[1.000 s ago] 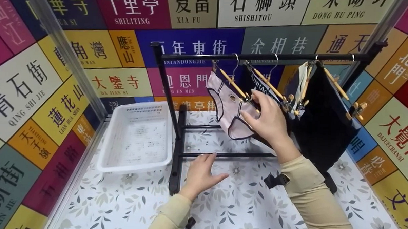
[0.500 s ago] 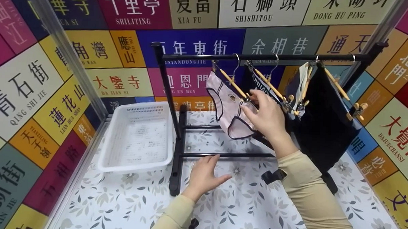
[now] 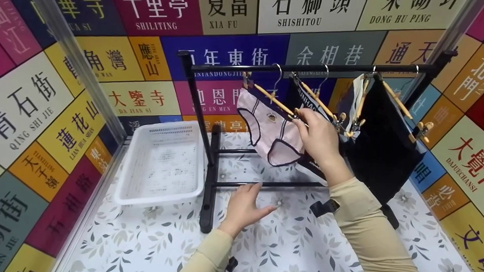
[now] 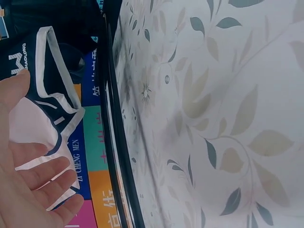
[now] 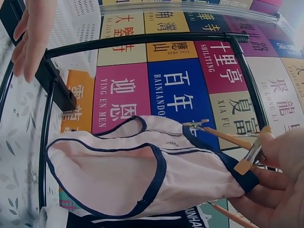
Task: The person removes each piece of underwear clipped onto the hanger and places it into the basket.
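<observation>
A pair of pink briefs (image 3: 263, 112) with navy trim hangs from a wooden clip hanger (image 3: 271, 97) on the black rack's top rail (image 3: 228, 68). My right hand (image 3: 322, 139) pinches the near end of that hanger. In the right wrist view, the thumb is on the metal-and-wood clip (image 5: 251, 159), with fingers behind the navy waistband. My left hand (image 3: 243, 208) is held in front of the lower bar (image 3: 280, 184), fingers extended and thumb apart, holding nothing. Black briefs (image 3: 301, 100) with white lettering hang just behind the pink ones, partly hidden by my right hand.
To the right hang a light garment (image 3: 358, 95) and a large black garment (image 3: 386, 153) on similar hangers. A white plastic basket (image 3: 159, 200) stands left of the rack's foot (image 3: 207, 215). Beneath lies a leaf-patterned cloth (image 3: 153, 245); sign-covered walls stand behind and at both sides.
My right thumb and fingers have come together on the hanger's end. The pink briefs and hanger have swung left and turned more toward the head camera. The left hand has barely moved.
</observation>
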A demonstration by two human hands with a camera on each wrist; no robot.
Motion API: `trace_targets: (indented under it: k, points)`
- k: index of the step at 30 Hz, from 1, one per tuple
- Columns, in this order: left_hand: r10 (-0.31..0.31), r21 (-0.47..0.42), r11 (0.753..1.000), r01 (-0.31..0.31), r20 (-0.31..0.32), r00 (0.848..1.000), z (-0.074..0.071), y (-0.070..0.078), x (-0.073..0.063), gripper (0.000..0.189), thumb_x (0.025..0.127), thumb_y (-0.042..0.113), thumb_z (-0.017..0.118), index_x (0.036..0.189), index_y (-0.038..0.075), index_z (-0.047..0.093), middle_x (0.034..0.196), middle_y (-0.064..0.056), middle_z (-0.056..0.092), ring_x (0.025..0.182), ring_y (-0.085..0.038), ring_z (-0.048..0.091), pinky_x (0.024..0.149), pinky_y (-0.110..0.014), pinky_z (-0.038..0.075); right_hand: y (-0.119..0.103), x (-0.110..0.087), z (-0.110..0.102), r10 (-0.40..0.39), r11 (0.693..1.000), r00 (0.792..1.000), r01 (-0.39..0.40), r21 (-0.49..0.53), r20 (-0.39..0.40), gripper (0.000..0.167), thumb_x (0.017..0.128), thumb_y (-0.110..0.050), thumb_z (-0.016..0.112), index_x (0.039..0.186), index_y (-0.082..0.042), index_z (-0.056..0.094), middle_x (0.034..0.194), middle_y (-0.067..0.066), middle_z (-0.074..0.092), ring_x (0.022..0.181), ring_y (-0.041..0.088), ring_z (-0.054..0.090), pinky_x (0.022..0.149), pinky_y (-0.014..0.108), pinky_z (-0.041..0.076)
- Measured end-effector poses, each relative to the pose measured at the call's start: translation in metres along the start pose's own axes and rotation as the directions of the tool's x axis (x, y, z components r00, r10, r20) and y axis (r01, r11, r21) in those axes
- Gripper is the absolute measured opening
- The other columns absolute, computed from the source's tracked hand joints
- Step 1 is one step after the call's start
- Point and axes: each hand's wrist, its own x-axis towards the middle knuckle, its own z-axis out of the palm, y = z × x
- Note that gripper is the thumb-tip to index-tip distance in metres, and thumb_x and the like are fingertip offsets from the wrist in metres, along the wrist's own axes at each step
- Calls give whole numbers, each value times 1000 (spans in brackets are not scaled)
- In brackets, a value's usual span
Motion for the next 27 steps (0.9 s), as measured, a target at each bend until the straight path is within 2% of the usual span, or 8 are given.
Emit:
trace_targets:
  k: [4,8,14,21,27]
  points:
    - [4,-3,1000,-4,-3,1000,-3,1,4,79,80,65,68,134,8,59,122,-12,64,111,-30,60,94,-46,47,1,0,-1,5,1000,1000,-5,-6,5,29,96,-15,64,122,-1,65,115,19,69,100,41,65,85,52,48]
    - [11,-10,1000,-11,-16,1000,-8,1,11,76,80,63,70,132,8,60,120,-11,65,109,-29,61,93,-44,49,2,0,0,11,1000,1000,-11,-3,-6,27,97,-13,62,121,-1,64,110,20,69,96,42,65,82,53,48]
    - [-1,-23,1000,1,-7,1000,-19,0,24,78,81,63,68,136,9,57,123,-12,64,113,-30,60,97,-44,46,3,-1,2,17,1000,999,-18,-6,-41,24,97,-14,62,116,0,63,99,22,70,88,44,65,74,55,48]
    - [-16,-32,999,16,10,1000,-34,-2,35,79,84,64,66,139,8,55,127,-12,62,116,-30,58,98,-44,46,7,-1,4,12,1000,997,-12,9,-75,23,97,-13,61,117,-1,65,102,21,71,92,43,66,77,54,48]
    - [-25,-55,998,26,25,999,-44,-3,43,80,84,64,65,140,8,54,131,-14,60,120,-31,56,102,-45,43,8,-3,5,-10,1000,994,11,11,-113,20,96,-11,63,113,-1,65,98,21,71,87,44,67,73,55,49]
